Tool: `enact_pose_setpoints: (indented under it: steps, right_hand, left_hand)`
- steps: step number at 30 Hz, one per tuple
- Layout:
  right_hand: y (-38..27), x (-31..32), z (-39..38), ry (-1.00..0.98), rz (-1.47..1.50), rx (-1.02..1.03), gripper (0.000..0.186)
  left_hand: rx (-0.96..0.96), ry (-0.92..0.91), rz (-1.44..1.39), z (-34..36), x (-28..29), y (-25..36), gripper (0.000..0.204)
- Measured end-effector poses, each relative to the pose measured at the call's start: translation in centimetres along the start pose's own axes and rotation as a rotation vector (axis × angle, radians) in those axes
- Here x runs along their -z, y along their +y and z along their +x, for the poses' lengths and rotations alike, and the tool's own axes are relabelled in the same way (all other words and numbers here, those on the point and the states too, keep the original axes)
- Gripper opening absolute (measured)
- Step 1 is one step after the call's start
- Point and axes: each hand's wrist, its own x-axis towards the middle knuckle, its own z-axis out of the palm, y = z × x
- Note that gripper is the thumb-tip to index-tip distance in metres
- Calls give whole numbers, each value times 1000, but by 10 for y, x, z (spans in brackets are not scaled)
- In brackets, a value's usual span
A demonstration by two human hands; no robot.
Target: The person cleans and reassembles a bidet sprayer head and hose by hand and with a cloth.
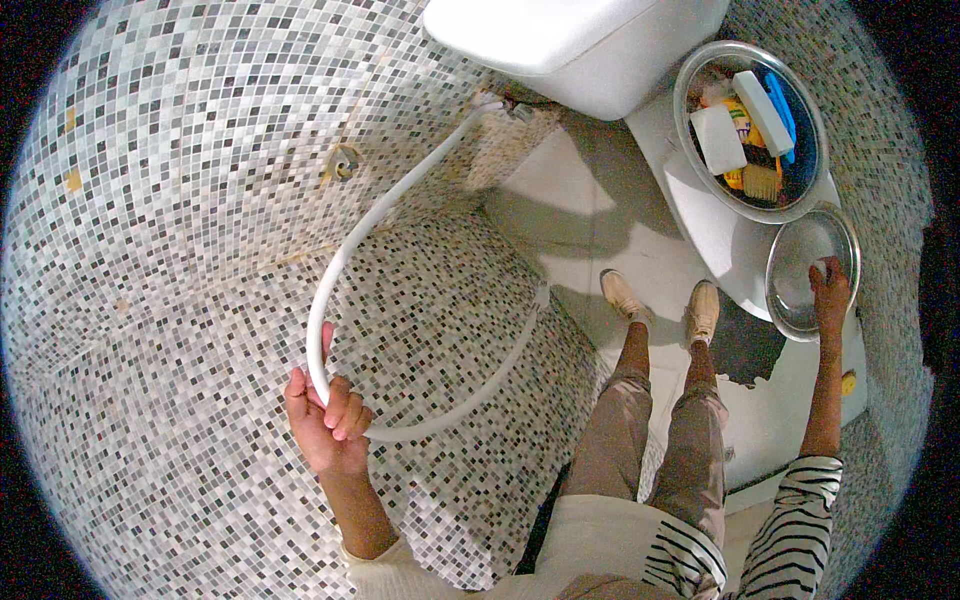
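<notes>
Your left hand curls its fingers around a white hose, hiding part of it. The hose bows leftward, running up toward the wall below a cropped white fixture, and down, then back right, to an indistinct end. Your right hand pinches a clear lid, covering the grip point, just beside a full bowl.
</notes>
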Motion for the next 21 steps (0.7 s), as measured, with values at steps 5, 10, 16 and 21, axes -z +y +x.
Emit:
enact_pose_setpoints:
  steps: [5,10,16,21]
  right_hand:
    - [-60,9,-5,-168,18,-74,36]
    - [1,-8,-4,-73,-230,225,56]
    - [-40,-3,-1,-218,-286,50,43]
    - [-41,-3,-4,-183,-400,95,42]
  left_hand:
    - [-54,69,177,-6,4,-1,50]
    - [-67,65,338,-6,4,-13,49]
    - [-97,97,350,-9,4,-21,49]
    - [-91,79,286,-8,8,-23,48]
